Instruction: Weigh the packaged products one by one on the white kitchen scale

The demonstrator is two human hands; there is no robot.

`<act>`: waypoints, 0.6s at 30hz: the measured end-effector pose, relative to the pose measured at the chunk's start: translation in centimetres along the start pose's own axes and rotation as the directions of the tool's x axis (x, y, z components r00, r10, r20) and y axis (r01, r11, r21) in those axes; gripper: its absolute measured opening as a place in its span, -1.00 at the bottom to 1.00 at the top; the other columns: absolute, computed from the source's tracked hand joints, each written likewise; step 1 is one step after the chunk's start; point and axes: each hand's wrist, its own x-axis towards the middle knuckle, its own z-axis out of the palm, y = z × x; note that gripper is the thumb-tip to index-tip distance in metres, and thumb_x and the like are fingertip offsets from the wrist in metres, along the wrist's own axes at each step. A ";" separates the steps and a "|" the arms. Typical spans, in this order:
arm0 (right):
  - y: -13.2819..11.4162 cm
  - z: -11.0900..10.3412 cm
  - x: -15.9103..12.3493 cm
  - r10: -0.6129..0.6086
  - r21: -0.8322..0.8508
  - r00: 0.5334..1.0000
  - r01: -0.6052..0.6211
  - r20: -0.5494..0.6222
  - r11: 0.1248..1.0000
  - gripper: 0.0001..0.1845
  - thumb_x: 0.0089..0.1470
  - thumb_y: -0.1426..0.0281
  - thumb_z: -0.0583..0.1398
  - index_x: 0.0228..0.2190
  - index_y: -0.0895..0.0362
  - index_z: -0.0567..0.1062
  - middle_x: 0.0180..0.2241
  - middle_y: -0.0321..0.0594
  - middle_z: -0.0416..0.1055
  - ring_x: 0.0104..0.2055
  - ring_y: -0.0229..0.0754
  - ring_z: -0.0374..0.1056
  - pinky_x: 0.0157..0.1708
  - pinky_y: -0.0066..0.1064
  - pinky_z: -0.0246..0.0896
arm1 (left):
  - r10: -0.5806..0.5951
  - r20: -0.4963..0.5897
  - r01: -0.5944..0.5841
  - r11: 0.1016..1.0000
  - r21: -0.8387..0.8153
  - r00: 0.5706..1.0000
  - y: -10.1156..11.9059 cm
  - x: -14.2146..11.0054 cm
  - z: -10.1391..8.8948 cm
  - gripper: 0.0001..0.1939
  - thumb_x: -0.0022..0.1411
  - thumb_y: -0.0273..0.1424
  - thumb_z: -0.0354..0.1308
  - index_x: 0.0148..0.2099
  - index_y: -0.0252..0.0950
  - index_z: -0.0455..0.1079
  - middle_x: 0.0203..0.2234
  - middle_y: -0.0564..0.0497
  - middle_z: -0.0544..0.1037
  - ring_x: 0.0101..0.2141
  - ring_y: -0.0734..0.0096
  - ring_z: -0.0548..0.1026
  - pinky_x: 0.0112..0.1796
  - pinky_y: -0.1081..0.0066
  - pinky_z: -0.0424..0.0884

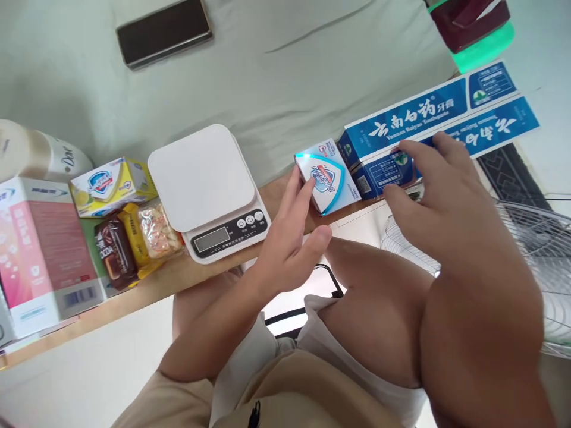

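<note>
My left hand [289, 249] is open, its fingers stretched out and touching the left side of a white and blue Safeguard soap box [328, 178]. The thumb stands apart from the box. Over the near side of a blue toothpaste box [414, 122] reaches my right hand [450, 196], open with its fingers spread. Its fingertips are at a second blue toothpaste box [504, 128] and the lower printed panels; whether they press on them I cannot tell. Left of my left hand lies a white kitchen scale [203, 178] with a bare plate; its display shows no readable digits.
Left of the scale are a yellow soap box [111, 187], wrapped snacks [118, 249], a pink and white carton [53, 255] and a Dove bottle [40, 151]. A dark case [165, 32] lies on the pale cloth [285, 71]. A wire fan guard [535, 255] stands at right.
</note>
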 end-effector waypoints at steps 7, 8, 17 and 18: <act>0.0 0.4 -0.2 -0.026 0.050 0.999 0.027 -0.030 0.998 -0.32 0.16 0.30 0.22 0.31 0.02 0.40 0.50 0.12 0.09 0.58 0.37 -0.01 0.47 0.45 -0.02 | -0.008 0.016 0.010 0.991 -0.136 1.000 -0.3 0.4 0.7 -0.16 0.45 0.11 0.07 0.60 -0.04 -0.04 0.62 -0.03 -0.33 0.58 -0.18 -0.21 0.51 -0.17 0.02; 0.1 0.5 -0.2 -0.036 0.056 0.999 0.038 -0.037 0.998 -0.32 0.16 0.30 0.22 0.31 0.02 0.40 0.50 0.12 0.09 0.58 0.37 -0.01 0.47 0.46 -0.02 | -0.008 0.016 0.011 0.990 -0.144 1.000 -0.3 0.4 0.9 -0.15 0.44 0.12 0.08 0.60 -0.03 -0.04 0.63 -0.02 -0.33 0.58 -0.18 -0.22 0.51 -0.17 0.03; -0.7 0.0 -0.1 0.003 0.033 1.000 -0.004 0.024 0.999 -0.29 0.18 0.32 0.24 0.34 0.09 0.38 0.52 0.17 0.04 0.60 0.30 -0.07 0.52 0.30 -0.02 | -0.003 -0.053 -0.005 0.987 -0.163 0.999 -0.9 0.8 1.9 -0.13 0.36 0.22 0.11 0.55 -0.04 0.11 0.62 -0.03 -0.19 0.58 -0.24 -0.18 0.50 -0.17 0.09; -0.7 0.0 -0.1 0.008 0.037 1.000 -0.009 0.027 0.999 -0.30 0.18 0.33 0.25 0.34 0.08 0.39 0.52 0.17 0.04 0.61 0.31 -0.08 0.52 0.30 -0.03 | -0.005 -0.058 -0.005 0.987 -0.161 0.998 -0.8 0.8 1.9 -0.13 0.36 0.22 0.10 0.55 -0.04 0.12 0.62 -0.04 -0.16 0.58 -0.24 -0.16 0.50 -0.17 0.08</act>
